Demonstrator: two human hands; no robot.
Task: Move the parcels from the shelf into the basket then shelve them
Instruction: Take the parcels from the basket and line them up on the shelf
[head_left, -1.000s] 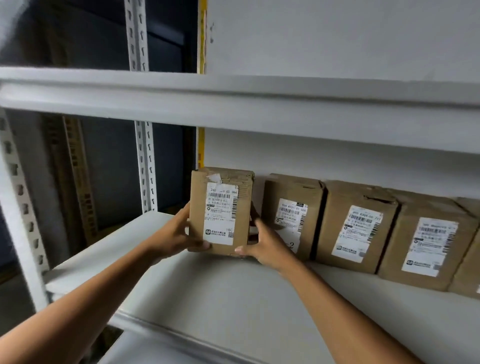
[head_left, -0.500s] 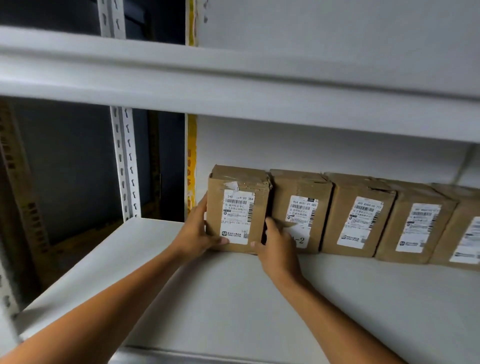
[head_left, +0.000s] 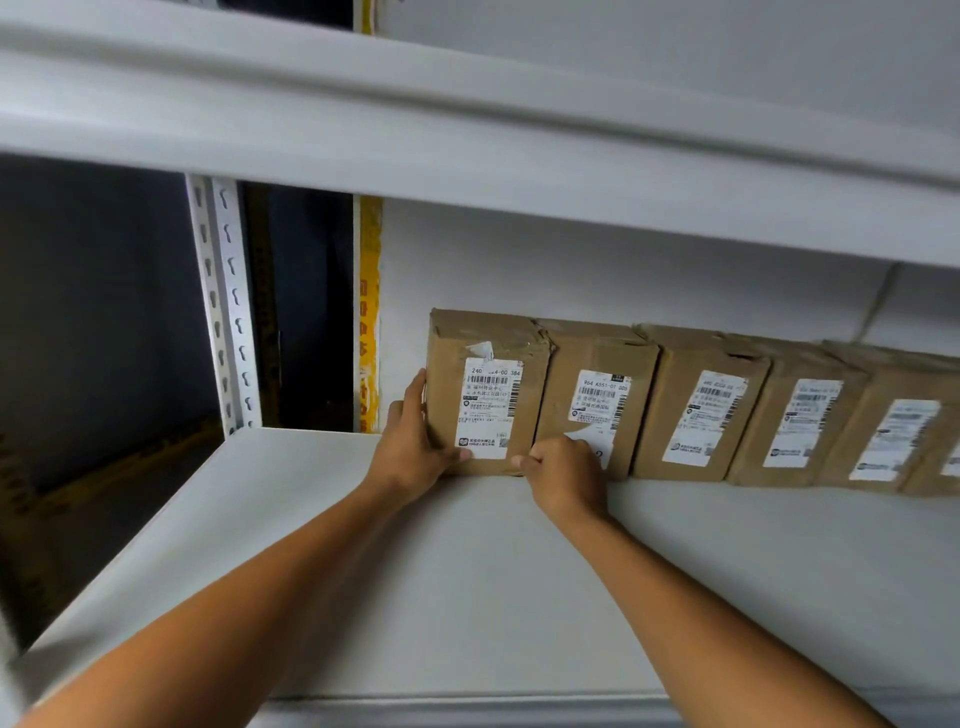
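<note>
Five brown parcels stand in a row across the white shelf (head_left: 363, 571) at mid-frame – this looks like the shelving step. The leftmost parcel (head_left: 485, 395) touches its neighbour; the left hand (head_left: 410, 452) wraps its left edge, the right hand (head_left: 563, 473), fingers curled, presses its lower right corner – next, probably let go
</note>
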